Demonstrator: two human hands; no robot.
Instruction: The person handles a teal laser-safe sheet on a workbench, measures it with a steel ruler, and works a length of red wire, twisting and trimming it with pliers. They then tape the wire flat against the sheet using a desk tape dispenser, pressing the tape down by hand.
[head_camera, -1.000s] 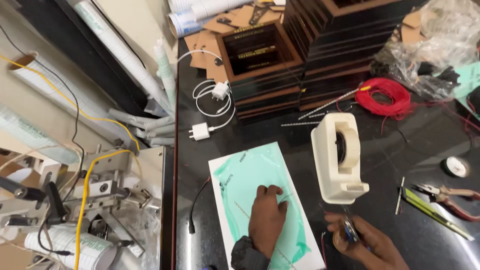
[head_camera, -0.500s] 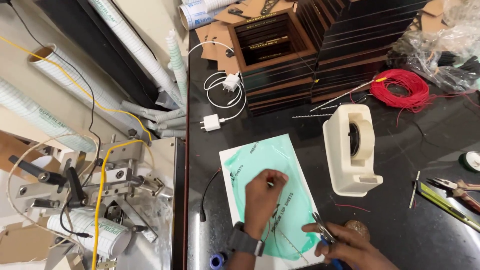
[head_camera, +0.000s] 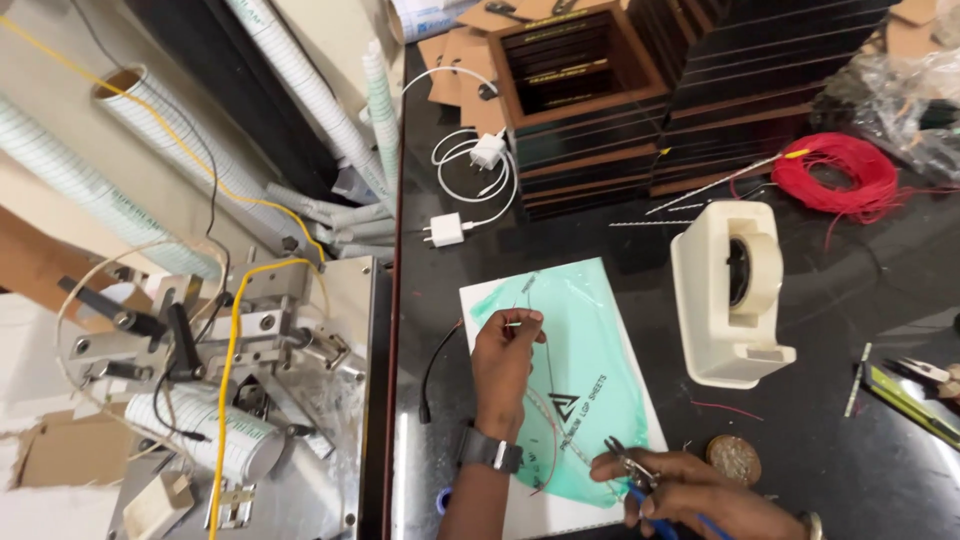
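Note:
My left hand (head_camera: 503, 363) rests on a green sheet (head_camera: 585, 355) backed by white card on the black table (head_camera: 840, 330), pinching a thin strip or wire (head_camera: 548, 400) near the sheet's upper left. The strip runs down the sheet toward my right hand (head_camera: 690, 490). That hand grips a small blue-handled plier-like tool (head_camera: 630, 468) at the sheet's lower right edge, its tips by the strip's lower end. A watch sits on my left wrist.
A cream tape dispenser (head_camera: 735, 290) stands right of the sheet. Behind it lie a red wire coil (head_camera: 835, 175), stacked dark boxes (head_camera: 600, 110) and a white charger with cable (head_camera: 470, 190). A coin-like disc (head_camera: 733, 457) and hand tools (head_camera: 915, 385) lie at right. A metal machine (head_camera: 230, 370) is left.
The view has shifted down and left, so the sheet sits higher in frame. My left hand slid up the sheet, and my right hand stayed at the lower right with the tool.

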